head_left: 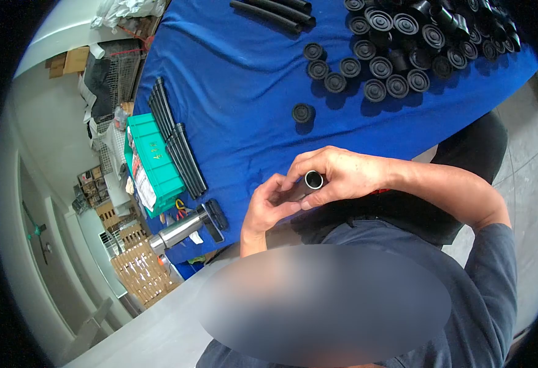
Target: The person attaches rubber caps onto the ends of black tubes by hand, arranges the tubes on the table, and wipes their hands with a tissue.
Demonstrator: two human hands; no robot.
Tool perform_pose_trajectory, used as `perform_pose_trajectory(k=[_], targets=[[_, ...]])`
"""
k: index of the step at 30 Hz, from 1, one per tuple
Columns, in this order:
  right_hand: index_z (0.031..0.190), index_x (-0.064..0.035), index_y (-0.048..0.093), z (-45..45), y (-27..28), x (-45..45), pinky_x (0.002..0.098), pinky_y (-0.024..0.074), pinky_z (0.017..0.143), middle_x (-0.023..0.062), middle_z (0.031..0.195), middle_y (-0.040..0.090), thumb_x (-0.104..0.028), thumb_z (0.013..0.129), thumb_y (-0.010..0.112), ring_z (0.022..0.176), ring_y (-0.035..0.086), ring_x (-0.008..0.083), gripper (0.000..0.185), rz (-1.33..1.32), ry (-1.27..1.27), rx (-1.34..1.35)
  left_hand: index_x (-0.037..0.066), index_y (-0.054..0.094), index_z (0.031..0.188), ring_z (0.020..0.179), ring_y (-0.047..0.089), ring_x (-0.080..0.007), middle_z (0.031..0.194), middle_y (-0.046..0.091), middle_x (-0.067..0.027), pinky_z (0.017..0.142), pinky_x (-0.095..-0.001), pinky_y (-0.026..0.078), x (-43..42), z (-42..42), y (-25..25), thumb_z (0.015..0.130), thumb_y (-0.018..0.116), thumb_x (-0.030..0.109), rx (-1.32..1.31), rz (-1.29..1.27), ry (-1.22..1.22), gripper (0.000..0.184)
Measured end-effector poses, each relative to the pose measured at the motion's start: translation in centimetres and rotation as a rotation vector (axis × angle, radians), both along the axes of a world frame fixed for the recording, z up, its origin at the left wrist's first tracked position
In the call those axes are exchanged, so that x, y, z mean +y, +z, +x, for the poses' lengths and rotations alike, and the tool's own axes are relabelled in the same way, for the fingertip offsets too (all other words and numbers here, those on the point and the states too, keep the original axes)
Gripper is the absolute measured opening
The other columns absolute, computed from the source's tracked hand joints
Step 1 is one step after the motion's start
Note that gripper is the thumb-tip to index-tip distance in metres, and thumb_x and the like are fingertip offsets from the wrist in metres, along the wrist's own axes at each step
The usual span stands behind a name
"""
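Head view: left fingers [274, 184] and right fingers [309, 163] pinch a tube [306, 186] lying between them.

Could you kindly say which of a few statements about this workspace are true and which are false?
1. The left hand and the right hand are both at the tube. True.
2. The tube's open end faces away from the camera. False: its opening shows to the camera.
3. The cloth on the table is red. False: the cloth is blue.
4. Slim black tubes lie beside the green crate. True.
5. Every black round piece sits in one tight bunch. False: one black round piece sits apart, nearer the hands.
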State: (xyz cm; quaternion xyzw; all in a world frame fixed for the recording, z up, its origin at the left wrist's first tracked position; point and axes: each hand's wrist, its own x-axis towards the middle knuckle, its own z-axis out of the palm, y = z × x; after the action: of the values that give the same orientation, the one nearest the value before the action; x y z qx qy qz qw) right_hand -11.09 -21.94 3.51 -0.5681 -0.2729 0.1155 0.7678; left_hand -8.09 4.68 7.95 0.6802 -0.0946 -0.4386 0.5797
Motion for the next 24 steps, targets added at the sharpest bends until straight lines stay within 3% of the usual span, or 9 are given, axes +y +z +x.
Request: perform_pose_trajectory(k=[4, 7, 10, 13, 19, 20, 24], targets=[[0.118, 0.0005, 0.068, 0.0, 0.3, -0.2, 0.0394, 0.0542, 0.091, 0.0178, 0.111, 0.071, -0.02, 0.086, 0.079, 0.104, 0.07, 0.0301, 0.039, -0.039, 0.009, 0.044, -0.003, 0.065, 0.115, 0.104, 0.061, -0.0152, 0.114, 0.065, -0.0067, 0.09, -0.0307, 0.048, -0.1, 0.2, 0.0, 0.089, 0.081, 0.014, -0.06, -0.027, -0.012, 0.035], [0.119, 0.0005, 0.067, 0.0, 0.4, -0.2, 0.039, 0.0549, 0.088, 0.0172, 0.109, 0.073, -0.019, 0.087, 0.078, 0.1, 0.071, 0.0279, 0.039, -0.046, -0.013, 0.09, -0.005, 0.068, 0.114, 0.104, 0.061, -0.017, 0.11, 0.066, -0.0083, 0.087, -0.0311, 0.048, -0.4, 0.8, -0.2, 0.093, 0.078, 0.026, -0.252, -0.021, -0.083, 0.039], [0.127, -0.0005, 0.064, 0.2, 0.7, -0.4, 0.0347, 0.0554, 0.082, 0.0123, 0.113, 0.07, -0.019, 0.09, 0.078, 0.097, 0.068, 0.0193, 0.044, -0.102, 0.043, 0.145, -0.006, 0.07, 0.111, 0.105, 0.062, -0.0181, 0.109, 0.067, -0.0095, 0.086, -0.0303, 0.048, 0.3, 1.3, -0.2, 0.095, 0.075, 0.032, -0.278, 0.047, -0.127, 0.042], [0.126, 0.0002, 0.064, 0.3, -0.1, -0.1, 0.033, 0.0556, 0.079, 0.0109, 0.109, 0.072, -0.018, 0.092, 0.077, 0.089, 0.068, 0.017, 0.041, -0.011, 0.048, 0.167, -0.005, 0.067, 0.117, 0.106, 0.063, -0.0182, 0.11, 0.067, -0.01, 0.087, -0.0299, 0.049, 1.1, 1.1, -0.5, 0.095, 0.074, 0.034, -0.021, 0.033, -0.054, 0.045], [0.124, 0.0003, 0.064, 0.3, 0.3, -0.3, 0.029, 0.0542, 0.074, 0.0061, 0.095, 0.074, -0.016, 0.094, 0.075, 0.084, 0.067, 0.013, 0.036, 0.026, 0.068, 0.38, 0.002, 0.057, 0.123, 0.104, 0.064, -0.0158, 0.111, 0.067, -0.0067, 0.089, -0.0293, 0.051, -0.3, 0.6, -1.1, 0.087, 0.083, 0.012, 0.009, -0.084, 0.064, 0.045], [0.124, 0.0003, 0.065, 0.3, 0.3, -0.3, 0.0289, 0.0539, 0.074, 0.0054, 0.094, 0.074, -0.016, 0.094, 0.075, 0.085, 0.067, 0.0125, 0.035, 0.015, 0.063, 0.384, 0.003, 0.055, 0.12, 0.104, 0.064, -0.0149, 0.112, 0.066, -0.0055, 0.09, -0.0297, 0.051, 0.1, 0.8, -1.5, 0.082, 0.085, 0.003, 0.018, -0.037, 0.077, 0.048], [0.122, 0.0004, 0.065, 0.2, -0.2, 0.1, 0.0298, 0.0531, 0.072, 0.0059, 0.093, 0.074, -0.019, 0.094, 0.076, 0.083, 0.066, 0.0123, 0.036, 0.006, 0.044, 0.362, 0.002, 0.058, 0.12, 0.101, 0.064, -0.0144, 0.108, 0.067, -0.0051, 0.089, -0.0298, 0.051, 0.2, 1.1, -1.1, 0.087, 0.083, 0.01, 0.011, 0.026, 0.038, 0.043]])
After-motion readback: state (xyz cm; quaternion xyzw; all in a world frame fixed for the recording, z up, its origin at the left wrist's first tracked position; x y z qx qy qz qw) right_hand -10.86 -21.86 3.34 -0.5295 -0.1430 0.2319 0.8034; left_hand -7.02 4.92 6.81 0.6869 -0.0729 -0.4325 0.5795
